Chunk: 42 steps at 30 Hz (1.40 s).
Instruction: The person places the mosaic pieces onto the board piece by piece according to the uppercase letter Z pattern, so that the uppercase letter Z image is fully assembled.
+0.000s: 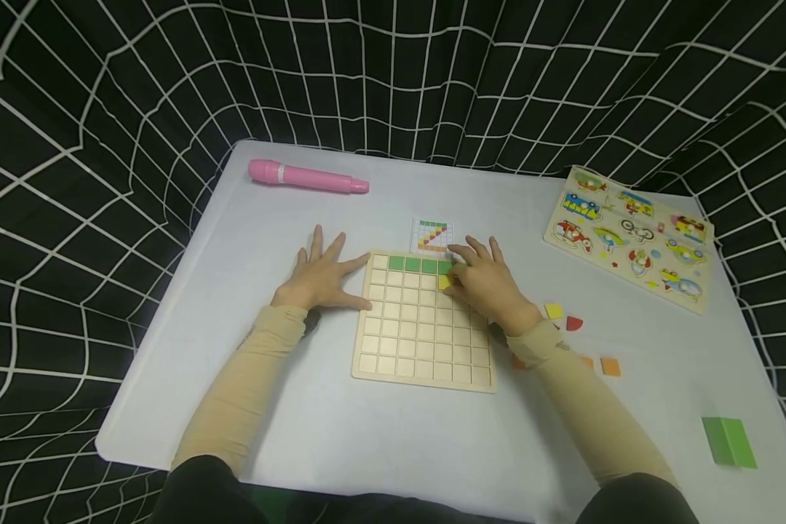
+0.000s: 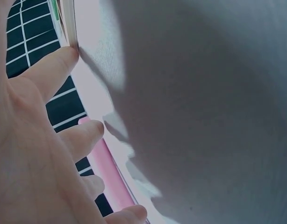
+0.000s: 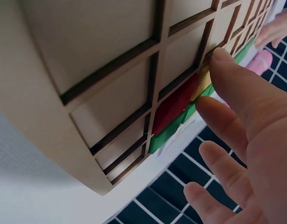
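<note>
Watching the yellow tile [image 1: 443, 282] below green tiles [image 1: 413, 264]

I see the left hand [image 1: 321, 280] spread wide and empty, touching the grid board's [image 1: 426, 351] left edge. The right hand [image 1: 487, 287] has thumb and forefinger at that second-row tile; whether they pinch it, I can't tell.

Far left, pink microphone-shaped object [image 1: 309, 179]; far right, vehicle puzzle board [image 1: 622, 251]; near right, green block [image 1: 729, 442]; behind, white-gridded black cloth [image 1: 406, 80].
</note>
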{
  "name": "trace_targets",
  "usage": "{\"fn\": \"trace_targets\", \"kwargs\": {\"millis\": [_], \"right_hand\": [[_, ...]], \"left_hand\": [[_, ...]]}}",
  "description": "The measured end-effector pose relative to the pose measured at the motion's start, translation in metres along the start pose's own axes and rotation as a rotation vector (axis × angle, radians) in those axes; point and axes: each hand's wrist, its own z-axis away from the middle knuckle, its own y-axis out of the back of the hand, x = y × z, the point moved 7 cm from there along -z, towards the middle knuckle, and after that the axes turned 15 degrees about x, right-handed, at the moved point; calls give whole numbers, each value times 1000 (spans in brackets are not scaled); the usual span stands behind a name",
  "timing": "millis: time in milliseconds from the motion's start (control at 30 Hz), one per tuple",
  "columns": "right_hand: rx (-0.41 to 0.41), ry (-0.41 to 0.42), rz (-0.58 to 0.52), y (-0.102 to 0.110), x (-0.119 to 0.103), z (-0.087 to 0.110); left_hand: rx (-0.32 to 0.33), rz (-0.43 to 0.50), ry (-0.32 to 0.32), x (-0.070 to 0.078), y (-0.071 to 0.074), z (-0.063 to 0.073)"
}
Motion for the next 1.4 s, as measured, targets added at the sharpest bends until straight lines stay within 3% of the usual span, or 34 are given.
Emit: {"fn": "trace_targets", "kwargs": {"millis": [267,467,900,1167,1400], "right_hand": [[41,-12,-37,8,3,6],[60,-35,-36,13,16,23],[74,-197,-39,34,71,74],[62,-363,-41,45,118,117],[-26,-421,-37,42,140,146]], "left_hand": [[0,27,6,1,0,2],[-8,23,10,1,-1,3],[-7,19,8,-2,-2,4],[-5,23,5,0,2,0],[-10,21,4,0,1,-1]]}}
